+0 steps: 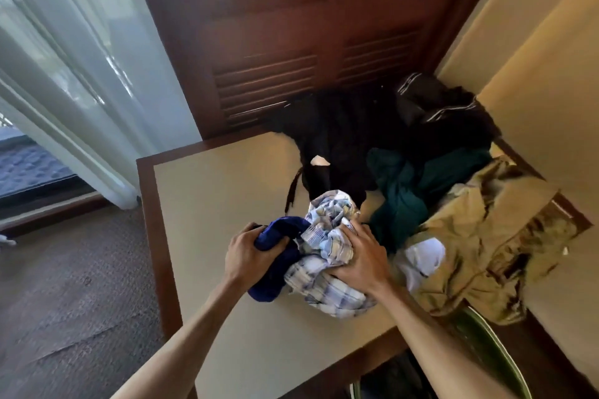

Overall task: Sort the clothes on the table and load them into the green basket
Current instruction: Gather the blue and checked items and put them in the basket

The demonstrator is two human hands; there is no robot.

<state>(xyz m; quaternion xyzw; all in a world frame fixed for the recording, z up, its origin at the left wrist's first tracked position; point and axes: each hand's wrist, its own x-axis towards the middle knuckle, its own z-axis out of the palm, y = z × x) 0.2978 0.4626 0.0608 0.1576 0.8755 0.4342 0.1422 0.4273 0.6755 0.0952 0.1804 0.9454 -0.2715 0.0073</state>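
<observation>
So both hands are busy on the near part of the table, which has a cream top with a dark brown wood border. The left hand has its fingers curled tight around a bunched-up royal blue garment that looks soft and plain, no pattern I can make out. Right beside it, touching, is a crumpled plaid shirt in white with pale blue and a bit of yellowish check, and the right hand is clamped down over it with fingers dug into the folds. The two pieces are mashed together into one wad between the hands.

The rest of the laundry sits further back and to the right. There's a big heap of black clothes against the louvered wooden door, one piece with thin white stripes on it (could be track gear, hard to tell). In front of that a dark teal garment is draped in loose folds, and next to it a tan, khaki-ish piece with darker blotches spills over the table's right edge. A small white item is tucked between the plaid and the tan stuff.

The green basket is down at the bottom right, below the table edge, only part of its rim showing. Sheer white curtain on the left.
</observation>
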